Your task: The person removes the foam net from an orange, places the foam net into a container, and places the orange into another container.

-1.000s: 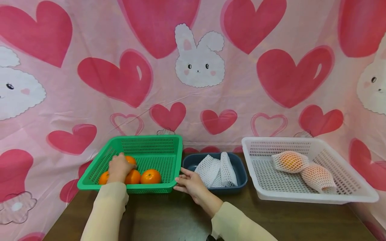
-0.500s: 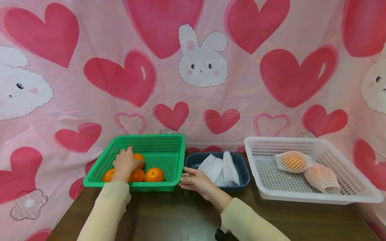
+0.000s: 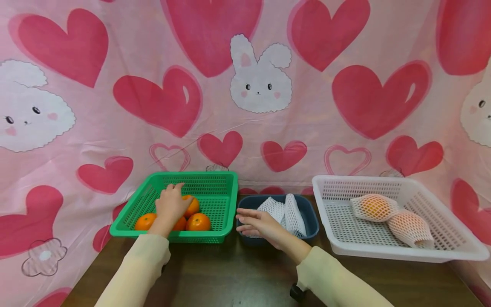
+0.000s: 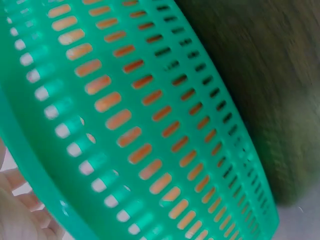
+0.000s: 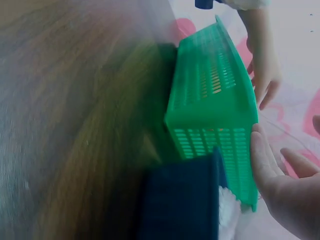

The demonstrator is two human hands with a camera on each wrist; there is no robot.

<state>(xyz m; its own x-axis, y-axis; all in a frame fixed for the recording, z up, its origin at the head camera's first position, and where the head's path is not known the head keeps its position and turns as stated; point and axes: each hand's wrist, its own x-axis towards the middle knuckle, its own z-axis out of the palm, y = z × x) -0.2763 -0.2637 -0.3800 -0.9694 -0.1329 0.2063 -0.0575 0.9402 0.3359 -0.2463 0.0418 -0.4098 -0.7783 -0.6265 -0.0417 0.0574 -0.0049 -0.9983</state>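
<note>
My left hand [image 3: 169,208] reaches into the green basket [image 3: 226,233] and holds an orange [image 3: 192,206], fingers over its far side. Several other oranges lie there, such as one at the near right [image 3: 199,222] and one at the left [image 3: 145,221]; the hand partly hides another. In the left wrist view, basket slats cover most of the scene, with a few fingers [image 4: 30,210] beyond the rim. My right hand [image 3: 261,224] holds nothing; its fingers extend over the left side of a navy tray [image 3: 312,232] containing white foam net sleeves [image 3: 294,216].
A white basket [image 3: 368,251] at the right holds two fruits in foam nets, one farther back [image 3: 374,207] and one nearer [image 3: 409,227]. The baskets and tray stand on a dark wooden table [image 3: 215,273]. Behind hangs a pink heart-patterned cloth [image 3: 245,123].
My left hand has moved right inside the green basket, carrying the orange with it. My right hand has drawn away from the green basket's rim, rightward over the navy tray. The view has shifted slightly.
</note>
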